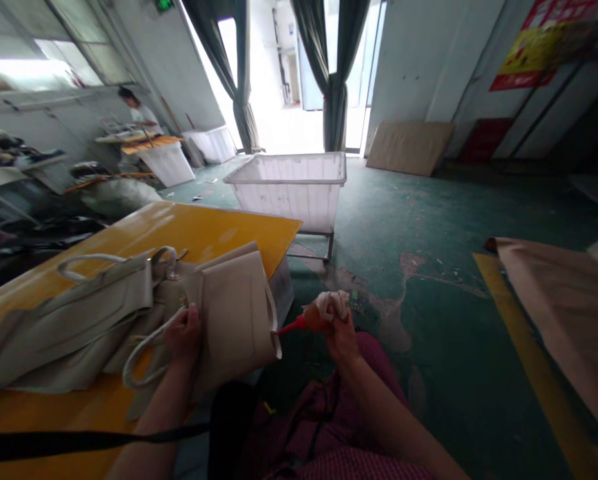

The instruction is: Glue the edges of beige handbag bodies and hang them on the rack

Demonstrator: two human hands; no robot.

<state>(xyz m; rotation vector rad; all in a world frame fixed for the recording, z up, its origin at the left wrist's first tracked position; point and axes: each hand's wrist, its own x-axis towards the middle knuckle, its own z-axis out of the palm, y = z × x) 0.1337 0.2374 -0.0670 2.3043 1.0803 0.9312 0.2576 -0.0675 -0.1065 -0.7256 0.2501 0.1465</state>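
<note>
Yellow worktable (pixel 153 230) ×1 | flat beige tote bag (pixel 63 320) ×1 | held beige tote bag (pixel 233 313) ×1 | left hand (pixel 183 333) ×1, fingers closed on bag | white plastic bin (pixel 289 193) ×1 | red nozzle (pixel 291 327) ×1, at bag edge | orange squeeze bulb (pixel 313 319) ×1 | right hand (pixel 341 340) ×1, fingers wrapped round bulb | risk: a slip could mark the pale bag

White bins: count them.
3. One bin stands beyond the yellow table, a second bin by the left curtain, a third bin near the co-worker. Others may be hidden.
</note>
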